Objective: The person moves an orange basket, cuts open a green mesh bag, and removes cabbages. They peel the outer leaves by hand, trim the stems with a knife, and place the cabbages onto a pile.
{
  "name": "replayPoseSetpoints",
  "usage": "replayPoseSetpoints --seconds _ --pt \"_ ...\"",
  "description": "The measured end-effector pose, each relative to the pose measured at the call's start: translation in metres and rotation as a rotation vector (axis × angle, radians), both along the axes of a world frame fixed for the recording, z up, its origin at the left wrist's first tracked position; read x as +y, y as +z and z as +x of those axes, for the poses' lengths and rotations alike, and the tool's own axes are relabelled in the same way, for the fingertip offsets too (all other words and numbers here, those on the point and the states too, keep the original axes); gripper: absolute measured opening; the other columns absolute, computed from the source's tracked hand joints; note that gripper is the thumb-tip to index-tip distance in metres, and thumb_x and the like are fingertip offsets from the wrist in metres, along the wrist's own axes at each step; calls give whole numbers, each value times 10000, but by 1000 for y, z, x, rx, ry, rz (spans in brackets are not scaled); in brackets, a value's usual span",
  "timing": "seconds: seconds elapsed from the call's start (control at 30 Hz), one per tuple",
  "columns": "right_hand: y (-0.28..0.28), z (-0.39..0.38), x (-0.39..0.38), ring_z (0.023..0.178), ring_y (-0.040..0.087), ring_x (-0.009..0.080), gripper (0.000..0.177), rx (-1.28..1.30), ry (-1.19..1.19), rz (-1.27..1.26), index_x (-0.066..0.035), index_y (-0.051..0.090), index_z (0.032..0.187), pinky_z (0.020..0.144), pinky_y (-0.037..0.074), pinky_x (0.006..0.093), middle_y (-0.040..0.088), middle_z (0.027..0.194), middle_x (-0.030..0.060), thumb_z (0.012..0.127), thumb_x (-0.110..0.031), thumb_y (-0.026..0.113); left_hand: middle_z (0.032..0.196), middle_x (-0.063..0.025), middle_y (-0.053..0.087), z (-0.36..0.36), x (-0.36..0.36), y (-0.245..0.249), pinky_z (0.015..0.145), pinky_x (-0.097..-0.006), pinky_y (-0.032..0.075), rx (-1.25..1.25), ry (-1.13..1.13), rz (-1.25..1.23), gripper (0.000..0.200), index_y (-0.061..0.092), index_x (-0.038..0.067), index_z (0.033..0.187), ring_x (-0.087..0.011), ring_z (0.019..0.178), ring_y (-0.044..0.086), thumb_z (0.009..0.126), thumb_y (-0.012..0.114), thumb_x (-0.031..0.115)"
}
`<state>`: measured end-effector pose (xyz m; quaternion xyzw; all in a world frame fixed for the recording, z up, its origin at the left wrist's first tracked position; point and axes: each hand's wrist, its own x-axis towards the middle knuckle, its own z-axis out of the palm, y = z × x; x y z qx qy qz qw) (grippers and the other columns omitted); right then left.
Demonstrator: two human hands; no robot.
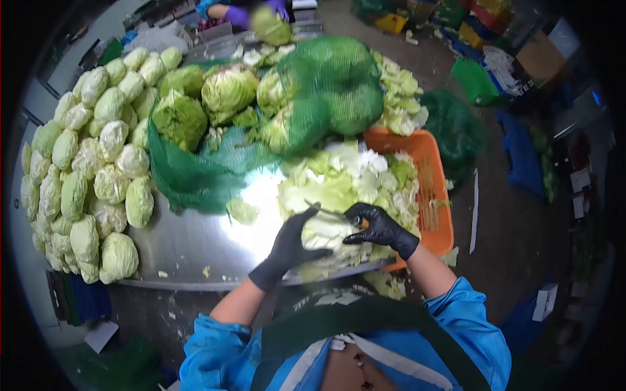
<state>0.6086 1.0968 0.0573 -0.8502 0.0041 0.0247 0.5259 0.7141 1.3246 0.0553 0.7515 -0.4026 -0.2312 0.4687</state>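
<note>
Both my hands wear black gloves over the heap of loose cabbage leaves [332, 176] at the front of the metal table. My right hand [377, 228] is closed around a knife [360, 222] with an orange-brown handle, its blade pointing left. My left hand [295, 242] has its thumb and fingers spread, at the left side of a pale cabbage [324, 231] lying between my hands. Its fingertips are near the blade tip; whether they touch the cabbage is hard to tell. Behind, a green net bag [339, 85] holds several cabbages, with a few more lying in its open mouth.
Trimmed cabbages [78, 182] are piled along the left of the metal table [189, 247]. An orange crate [433, 189] with leaves stands at the right edge. Across the table, a co-worker's purple-gloved hands [240, 17] hold a cabbage [270, 27]. Green netting [453, 133] lies beyond the crate.
</note>
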Motion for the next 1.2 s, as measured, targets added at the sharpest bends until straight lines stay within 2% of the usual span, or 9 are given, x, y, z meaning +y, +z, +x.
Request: replayPoseSetpoints --seconds 0.3,0.47,0.57,0.63,0.7,0.83,0.97,1.1,1.2 --pt "-7 30 -2 783 626 293 389 -135 -138 -451 -128 637 969 693 497 376 646 870 111 741 -442 670 1362 -191 383 -10 10 7 1030 -383 319 -21 7 -1 1094 154 28 1414 -312 1246 391 609 814 364" --pt "-52 59 -5 764 623 309 340 -85 -349 -324 -138 641 916 676 486 395 643 803 133 717 -407 698 1289 -228 437 -7 10 8 941 -372 415 143 151 -32 1071 78 24 1422 -324 1163 475 666 792 276" --pt "-59 52 -27 829 608 315 349 183 -560 -276 -122 629 949 724 479 407 643 896 123 719 -374 708 1163 -200 541 -4 0 4 893 -367 434 9 49 31 866 289 36 1381 -302 1072 535 695 765 266" --pt "-56 36 -29 941 575 313 460 69 -624 -518 -126 600 1054 787 467 406 608 1052 119 704 -400 720 1114 -182 577 1 2 2 889 -367 425 -12 17 25 704 442 27 1294 -297 1016 553 701 751 249" --pt "-8 8 -10 1036 531 314 609 -139 -625 -370 -151 533 1189 848 448 403 555 1161 111 692 -448 722 1091 -172 591 6 5 -1 892 -367 414 -69 -83 29 619 509 27 1240 -287 997 549 701 742 224" --pt "21 -30 30 1142 484 287 789 36 -144 -147 -143 449 1301 953 387 376 513 1239 132 667 -532 713 1097 -154 594 9 -2 16 824 -342 418 -103 -161 148 552 545 53 1217 -239 982 527 717 727 200" --pt "-6 -38 38 1152 475 296 830 49 -187 -89 -140 428 1321 960 381 386 491 1261 147 654 -538 720 1086 -53 626 24 -6 17 814 -288 421 227 -89 120 310 625 50 1079 -128 936 537 774 666 94" --pt "-32 -42 41 1090 492 334 893 -130 -342 -41 -69 406 1317 949 385 392 501 1194 193 624 -504 764 714 -55 600 29 -9 20 582 -383 455 -660 -277 118 143 667 150 887 -242 655 568 776 647 239" --pt "-3 -38 42 1080 506 305 918 -40 -390 177 -79 398 1333 934 395 373 546 1161 172 580 -384 825 651 -103 567 42 -23 29 493 -418 413 -734 -378 388 284 644 155 835 -275 565 559 883 466 372"
